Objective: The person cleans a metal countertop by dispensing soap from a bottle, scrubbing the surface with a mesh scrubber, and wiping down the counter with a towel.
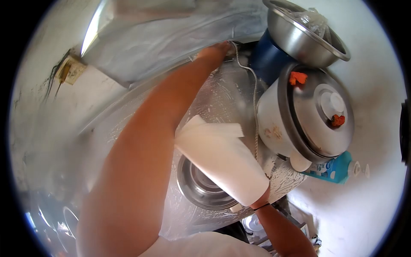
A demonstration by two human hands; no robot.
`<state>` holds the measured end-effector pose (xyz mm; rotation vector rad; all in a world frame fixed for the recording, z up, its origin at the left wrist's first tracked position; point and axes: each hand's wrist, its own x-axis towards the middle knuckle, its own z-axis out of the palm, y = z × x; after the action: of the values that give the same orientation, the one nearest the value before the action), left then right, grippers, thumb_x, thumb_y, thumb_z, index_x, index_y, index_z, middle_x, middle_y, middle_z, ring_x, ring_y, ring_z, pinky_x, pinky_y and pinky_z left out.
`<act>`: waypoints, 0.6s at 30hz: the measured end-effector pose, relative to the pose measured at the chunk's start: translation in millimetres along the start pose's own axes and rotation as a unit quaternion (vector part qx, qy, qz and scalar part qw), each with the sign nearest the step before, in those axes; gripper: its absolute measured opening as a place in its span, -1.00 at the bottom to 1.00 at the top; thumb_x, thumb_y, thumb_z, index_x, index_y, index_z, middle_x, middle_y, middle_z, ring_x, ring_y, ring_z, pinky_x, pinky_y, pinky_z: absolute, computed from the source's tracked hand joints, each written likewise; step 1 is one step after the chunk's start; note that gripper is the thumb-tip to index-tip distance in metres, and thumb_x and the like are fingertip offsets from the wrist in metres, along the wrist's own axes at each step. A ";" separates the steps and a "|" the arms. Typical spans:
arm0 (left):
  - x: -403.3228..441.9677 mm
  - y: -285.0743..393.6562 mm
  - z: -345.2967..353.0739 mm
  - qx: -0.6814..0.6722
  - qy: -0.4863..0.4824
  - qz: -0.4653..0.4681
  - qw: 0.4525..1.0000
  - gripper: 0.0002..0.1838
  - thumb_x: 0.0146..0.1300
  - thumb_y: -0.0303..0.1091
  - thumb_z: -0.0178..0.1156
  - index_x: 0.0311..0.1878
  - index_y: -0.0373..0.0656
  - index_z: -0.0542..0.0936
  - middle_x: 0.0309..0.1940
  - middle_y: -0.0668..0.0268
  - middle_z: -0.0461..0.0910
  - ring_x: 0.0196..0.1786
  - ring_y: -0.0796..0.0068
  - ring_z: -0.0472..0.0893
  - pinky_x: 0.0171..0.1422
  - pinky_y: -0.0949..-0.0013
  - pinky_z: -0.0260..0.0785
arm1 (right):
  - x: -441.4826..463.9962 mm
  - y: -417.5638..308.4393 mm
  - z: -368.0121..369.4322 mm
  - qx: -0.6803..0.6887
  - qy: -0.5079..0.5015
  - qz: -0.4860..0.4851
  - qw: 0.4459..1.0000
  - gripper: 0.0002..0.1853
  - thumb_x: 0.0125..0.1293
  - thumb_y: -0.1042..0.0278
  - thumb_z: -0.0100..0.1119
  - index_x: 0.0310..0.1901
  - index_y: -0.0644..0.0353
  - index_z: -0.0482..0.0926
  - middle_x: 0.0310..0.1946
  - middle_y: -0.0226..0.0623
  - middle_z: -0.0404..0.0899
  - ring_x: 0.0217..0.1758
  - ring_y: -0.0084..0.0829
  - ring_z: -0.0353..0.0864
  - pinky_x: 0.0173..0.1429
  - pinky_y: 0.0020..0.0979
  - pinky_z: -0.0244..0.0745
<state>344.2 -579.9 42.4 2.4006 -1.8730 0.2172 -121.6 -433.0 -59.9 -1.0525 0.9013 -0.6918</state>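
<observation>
My left hand reaches to the far edge of the wet, shiny tabletop, close to a pale twisted cord; its fingers are too small and partly hidden to read. A white cloth, smooth like a paper towel, stretches from beside my left forearm to my right hand. Most of my right hand is covered by the cloth, which it appears to grip at the lower corner. Under the cloth sits a round steel bowl, partly hidden.
At right stands a large white pot with a steel lid, bearing two orange-red pieces. Behind it, a steel basin holding clear plastic rests on a blue container. A teal packet lies by the wall. Crumpled sheeting hangs behind.
</observation>
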 end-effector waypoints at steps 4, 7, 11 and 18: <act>-59.6 -33.4 -12.1 0.001 -0.061 -0.044 0.997 -0.26 0.28 -0.60 -0.02 0.53 0.07 0.14 0.56 0.39 0.09 0.39 0.23 0.40 0.36 0.23 0.42 | 8.0 -25.7 -12.6 -0.552 -0.128 -0.262 0.781 -0.69 0.10 0.23 0.30 -0.14 0.18 0.62 -0.15 -0.16 0.64 -0.14 -0.19 0.60 -0.08 -0.15 0.43; -130.4 -75.2 -20.1 -0.012 -0.045 -0.052 0.998 -0.27 0.30 -0.59 -0.03 0.53 0.13 0.15 0.55 0.41 0.12 0.38 0.22 0.42 0.36 0.22 0.42 | -1.9 -39.8 4.1 -0.359 -0.036 -0.117 0.925 -0.64 0.15 0.22 0.29 -0.05 0.22 0.60 -0.08 -0.17 0.65 -0.06 -0.21 0.63 0.12 -0.11 0.41; -229.5 -104.0 -55.3 -0.081 -0.054 -0.130 0.987 -0.30 0.30 -0.61 -0.06 0.50 0.14 0.22 0.52 0.41 0.19 0.40 0.26 0.40 0.39 0.23 0.39 | 3.4 -27.1 -25.0 -0.605 -0.091 -0.283 0.739 -0.61 0.26 0.22 0.22 0.06 0.25 0.56 0.03 -0.09 0.61 0.09 -0.06 0.59 0.24 -0.12 0.39; -403.6 -188.1 -45.5 0.028 0.018 -0.193 0.981 -0.34 0.33 -0.55 -0.06 0.48 0.18 0.24 0.52 0.52 0.17 0.47 0.37 0.30 0.38 0.26 0.41 | 26.1 -13.1 -45.2 0.276 -0.235 0.227 0.904 -0.34 0.50 -0.18 -0.28 0.41 0.15 0.29 0.42 -0.19 0.31 0.48 -0.09 0.25 0.53 0.07 0.13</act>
<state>427.7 -140.6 23.4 2.7128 -1.3638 0.2829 -149.8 -478.6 -65.0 -0.4341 0.4512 -0.2463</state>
